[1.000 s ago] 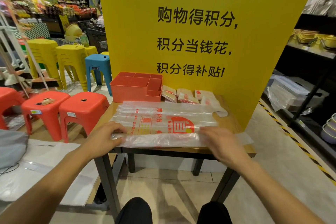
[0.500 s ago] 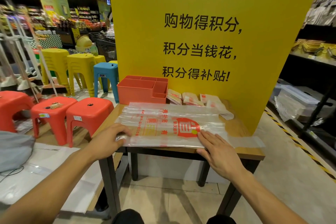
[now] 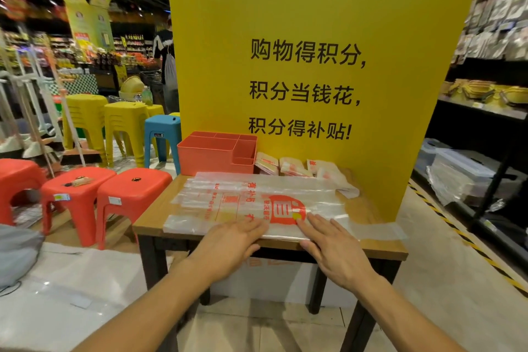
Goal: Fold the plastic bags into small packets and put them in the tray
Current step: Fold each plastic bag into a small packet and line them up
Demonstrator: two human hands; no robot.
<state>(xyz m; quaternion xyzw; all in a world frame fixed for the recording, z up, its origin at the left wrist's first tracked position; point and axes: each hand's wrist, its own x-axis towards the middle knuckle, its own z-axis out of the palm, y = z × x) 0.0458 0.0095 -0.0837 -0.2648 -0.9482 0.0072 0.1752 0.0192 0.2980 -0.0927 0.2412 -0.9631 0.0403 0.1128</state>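
Note:
A clear plastic bag (image 3: 251, 197) with red print lies flat across the small wooden table (image 3: 380, 246), its right end hanging past the near edge. My left hand (image 3: 231, 243) and my right hand (image 3: 334, 248) rest flat on the bag's near edge, side by side near the middle, fingers spread and pressing down. An orange tray (image 3: 208, 157) with several compartments stands at the table's back left. Three folded bag packets (image 3: 288, 166) lie to the right of the tray against the yellow board.
A tall yellow sign board (image 3: 314, 80) stands behind the table. Red stools (image 3: 128, 194) stand left of the table, with yellow stools (image 3: 123, 126) and a blue one beyond. Dark shelves (image 3: 485, 123) with goods line the right. A person stands far back.
Both hands have slid inward along the bag's near edge, the left from the left corner toward the middle. The camera has tilted up and moved closer.

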